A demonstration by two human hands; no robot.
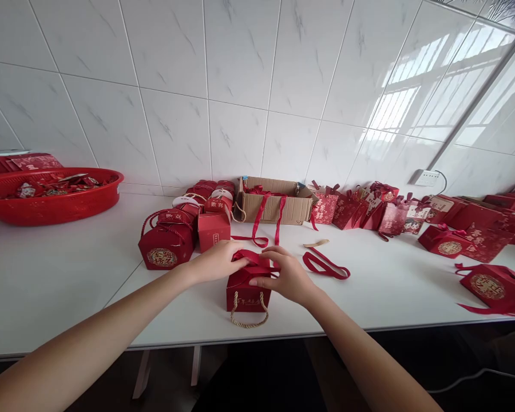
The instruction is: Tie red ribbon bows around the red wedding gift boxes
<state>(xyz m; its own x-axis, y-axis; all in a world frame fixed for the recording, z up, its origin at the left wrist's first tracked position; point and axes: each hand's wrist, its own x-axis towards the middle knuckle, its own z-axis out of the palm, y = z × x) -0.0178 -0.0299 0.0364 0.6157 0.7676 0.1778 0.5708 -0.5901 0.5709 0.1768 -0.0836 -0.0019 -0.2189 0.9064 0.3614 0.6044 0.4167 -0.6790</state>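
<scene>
A small red gift box (249, 297) stands near the table's front edge, with a gold rope handle (249, 325) hanging down its front. Red ribbon (253, 258) lies across the top of the box. My left hand (223, 260) is at the upper left of the box, its fingers closed on the ribbon. On the right side, my right hand (285, 274) has its fingers curled round the ribbon and the box top, thumb toward the front. The fingertips are partly hidden by the ribbon.
Red boxes (167, 246) stand to the left, and an open cardboard box (270, 209) with ribbons is behind. A loose ribbon (326, 266) lies to the right. A red basin (55, 206) is far left; more red boxes (489, 283) are at right.
</scene>
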